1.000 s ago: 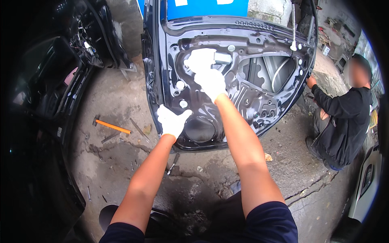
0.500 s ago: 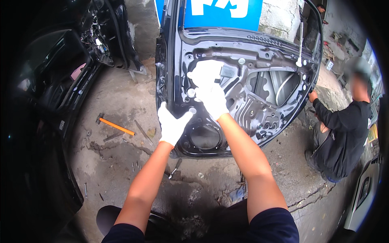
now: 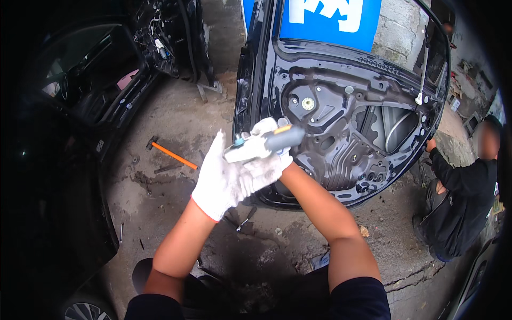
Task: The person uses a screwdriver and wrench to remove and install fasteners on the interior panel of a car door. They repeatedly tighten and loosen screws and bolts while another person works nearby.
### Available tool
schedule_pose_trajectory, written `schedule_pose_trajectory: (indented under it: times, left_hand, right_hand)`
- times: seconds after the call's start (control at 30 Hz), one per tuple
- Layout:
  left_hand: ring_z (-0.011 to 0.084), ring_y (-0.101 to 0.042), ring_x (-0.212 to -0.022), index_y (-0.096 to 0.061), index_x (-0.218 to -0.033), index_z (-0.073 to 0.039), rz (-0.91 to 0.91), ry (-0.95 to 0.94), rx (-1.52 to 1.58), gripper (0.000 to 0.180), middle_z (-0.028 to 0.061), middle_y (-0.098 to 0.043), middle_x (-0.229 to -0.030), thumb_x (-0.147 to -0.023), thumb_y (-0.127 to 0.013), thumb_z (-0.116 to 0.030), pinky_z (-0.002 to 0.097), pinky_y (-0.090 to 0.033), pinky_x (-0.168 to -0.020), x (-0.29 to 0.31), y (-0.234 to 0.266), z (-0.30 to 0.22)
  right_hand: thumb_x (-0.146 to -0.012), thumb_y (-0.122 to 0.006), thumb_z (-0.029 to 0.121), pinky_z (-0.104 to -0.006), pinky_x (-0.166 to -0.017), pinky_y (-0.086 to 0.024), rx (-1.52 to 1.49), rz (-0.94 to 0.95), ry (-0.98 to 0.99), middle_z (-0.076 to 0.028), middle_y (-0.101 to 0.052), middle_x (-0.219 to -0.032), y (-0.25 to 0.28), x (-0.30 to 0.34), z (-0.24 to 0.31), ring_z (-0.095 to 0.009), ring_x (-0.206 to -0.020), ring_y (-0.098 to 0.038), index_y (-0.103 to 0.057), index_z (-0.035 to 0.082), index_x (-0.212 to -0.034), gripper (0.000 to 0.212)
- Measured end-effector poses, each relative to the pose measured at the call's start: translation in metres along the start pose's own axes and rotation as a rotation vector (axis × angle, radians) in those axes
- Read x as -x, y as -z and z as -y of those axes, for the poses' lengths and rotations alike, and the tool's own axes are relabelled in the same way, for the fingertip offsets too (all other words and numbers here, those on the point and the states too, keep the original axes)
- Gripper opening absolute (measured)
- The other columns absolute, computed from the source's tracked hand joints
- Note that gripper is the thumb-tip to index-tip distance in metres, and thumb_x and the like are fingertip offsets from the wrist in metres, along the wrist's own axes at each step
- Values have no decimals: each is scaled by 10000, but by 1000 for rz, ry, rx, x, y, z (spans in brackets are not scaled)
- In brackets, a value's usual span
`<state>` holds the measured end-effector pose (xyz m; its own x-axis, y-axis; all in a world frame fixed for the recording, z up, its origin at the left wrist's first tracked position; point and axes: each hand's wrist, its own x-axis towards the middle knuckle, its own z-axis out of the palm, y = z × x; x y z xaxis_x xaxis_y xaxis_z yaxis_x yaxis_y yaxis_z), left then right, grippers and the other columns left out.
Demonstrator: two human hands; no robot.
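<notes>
A window motor (image 3: 282, 140), silver at one end with a dark cylinder at the other, is in front of the car door (image 3: 333, 130), blurred by motion. My right hand (image 3: 264, 126), in a white glove, is closed on it; the motor and my other hand cover much of that hand. Under the motor's silver end is my left hand (image 3: 221, 178), also gloved, palm up with the thumb raised and the fingers stretched out flat. Whether the left palm touches the motor I cannot tell. A round pale hub (image 3: 308, 104) shows on the door's inner panel.
An orange-handled hammer (image 3: 173, 154) and a ratchet wrench (image 3: 245, 220) lie on the concrete floor. The dark car (image 3: 58, 176) stands at left. On the right, a crouching person (image 3: 458, 197) has a hand at the door's edge. A blue sign (image 3: 330, 24) is behind the door.
The window motor has come away from the door's panel, exposing the hub. Both hands have come together in front of the door. The view has shifted left.
</notes>
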<state>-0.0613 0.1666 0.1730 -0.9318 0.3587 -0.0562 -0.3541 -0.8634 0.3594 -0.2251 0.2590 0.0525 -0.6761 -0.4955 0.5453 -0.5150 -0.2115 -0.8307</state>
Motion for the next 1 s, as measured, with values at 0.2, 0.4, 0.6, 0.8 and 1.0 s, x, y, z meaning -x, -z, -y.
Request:
schedule_pose_trajectory:
  times: [0.2, 0.4, 0.6, 0.8, 1.0]
  left_hand:
    - [406, -670, -1239, -431, -1603, -105, -70, -174, -46, 797, 194, -589, -1498, -1108, -249, -703, 587, -634, -969, -5, 43, -2]
    - [410, -703, -1173, -452, -1570, -119, 51, -79, -169, 857, 195, -643, -1402, -1070, -207, -770, 620, -649, -890, -6, 103, -57]
    - [383, -715, -1113, -566, -1487, -176, -196, -63, -270, 842, 175, -690, -1308, -1036, -259, -817, 595, -648, -835, 33, 199, -129]
    - [303, -669, -1067, -663, -1348, -282, -792, -130, -361, 812, 48, -730, -1190, -990, -269, -895, 620, -514, -972, 59, 357, -204]
    - [293, -655, -1138, -654, -1337, -264, -1006, -222, -251, 780, 19, -741, -1210, -966, -392, -898, 642, -482, -1041, 83, 494, -210]
  right_hand:
    - [-1000, -707, 219, -304, -764, -566, 346, -185, 216, -73, -637, -961, -1, 6, -12, -167, -812, -643, -598, 40, -1115, 239]
    - [-865, -855, 134, -348, -756, -597, 481, -340, -99, -154, -645, -1225, 29, 7, 13, -183, -821, -668, -475, 17, -1527, 772]
    - [-980, -786, 199, -335, -726, -609, 104, 32, -668, -131, -675, -1143, 35, 55, 93, -170, -883, -686, -536, 11, -1438, 554]
    - [-974, -790, 427, -390, -811, -618, 268, 957, -501, -145, -732, -1025, 13, 140, 246, -269, -909, -756, -715, 16, -1208, 480]
    - [-997, -786, 392, -375, -880, -627, 214, 947, -1073, -134, -777, -1083, -35, 172, 267, -261, -975, -774, -698, 33, -1349, 511]
